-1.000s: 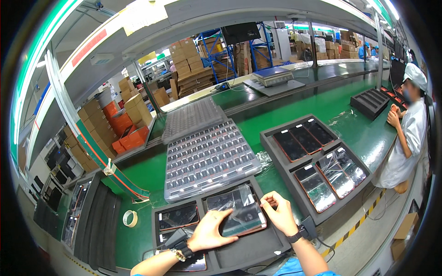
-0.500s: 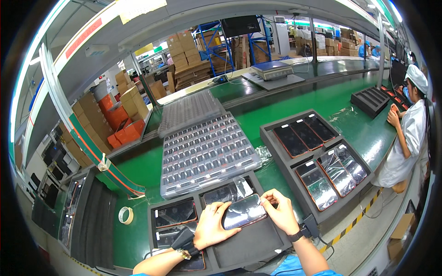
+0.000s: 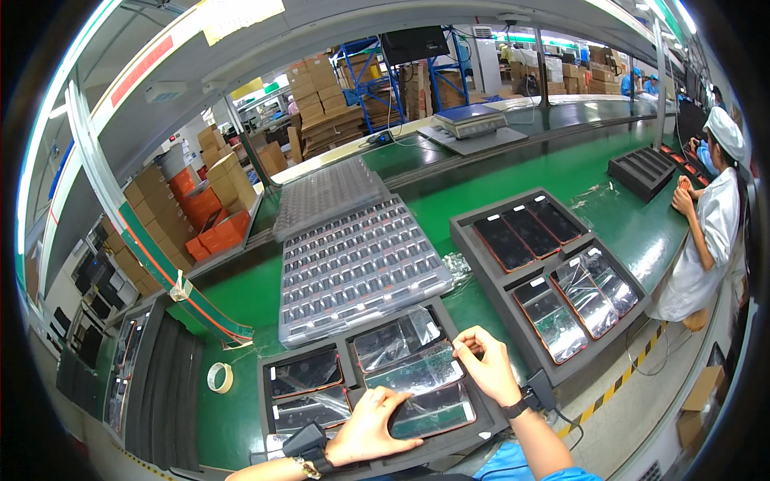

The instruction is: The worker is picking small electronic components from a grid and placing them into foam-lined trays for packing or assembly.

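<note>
My left hand (image 3: 367,429) spans the left end of a smartphone (image 3: 437,410), fingers on its upper edge and thumb on its lower edge. This phone, dark-screened with a glossy film, lies in the lowest place of the right column of a dark foam tray (image 3: 484,418). Above it in the same column are a second smartphone (image 3: 411,372) and a third smartphone (image 3: 397,340), both under clear film. My right hand (image 3: 488,370) is closed with fingertips pressed together beside the second phone's right end; whatever they pinch cannot be made out. Film-covered phones (image 3: 306,373) also fill the left column.
Beyond lies a clear plastic tray (image 3: 361,268) of small dark parts. To the right, another foam tray (image 3: 529,276) holds several phones. A tape roll (image 3: 219,377) and stacked foam trays (image 3: 164,385) are at left. A person in white (image 3: 714,216) works at far right.
The phone held between both hands has moved down into the tray's lowest right-column place, uncovering the phone above. My left hand moved down with it; my right hand left its edge.
</note>
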Motion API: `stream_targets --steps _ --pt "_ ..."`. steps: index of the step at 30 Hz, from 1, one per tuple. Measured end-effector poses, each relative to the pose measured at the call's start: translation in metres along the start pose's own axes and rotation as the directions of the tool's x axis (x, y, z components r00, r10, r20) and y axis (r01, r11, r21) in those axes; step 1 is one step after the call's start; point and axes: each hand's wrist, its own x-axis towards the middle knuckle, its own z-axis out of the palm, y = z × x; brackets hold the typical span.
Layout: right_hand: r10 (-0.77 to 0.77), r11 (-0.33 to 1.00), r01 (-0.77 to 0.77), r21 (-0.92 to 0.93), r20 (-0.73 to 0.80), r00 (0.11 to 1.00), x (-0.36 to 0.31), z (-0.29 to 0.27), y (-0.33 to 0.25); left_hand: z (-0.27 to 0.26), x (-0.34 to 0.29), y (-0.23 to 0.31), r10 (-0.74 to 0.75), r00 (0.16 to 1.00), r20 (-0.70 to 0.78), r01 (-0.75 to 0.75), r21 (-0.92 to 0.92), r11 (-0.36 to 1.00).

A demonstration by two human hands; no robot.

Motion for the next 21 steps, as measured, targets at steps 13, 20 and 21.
stream_targets --steps 13,20,21 --pt "-0.023 0.993 0.019 -0.118 -0.034 0.999 -0.006 -0.004 0.003 0.018 -0.011 -0.009 0.192 0.973 -0.13 -0.212 -0.167 0.963" --pt "0.277 0.955 -0.238 -0.177 0.247 0.929 -0.075 -0.04 -0.052 -0.041 -0.172 -0.089 -0.345 0.734 -0.585 0.515 0.148 0.845" --pt "0.279 0.96 -0.277 -0.051 0.298 0.913 -0.071 -0.045 -0.049 -0.024 -0.214 -0.115 -0.54 0.677 -0.501 0.524 -0.189 0.831"
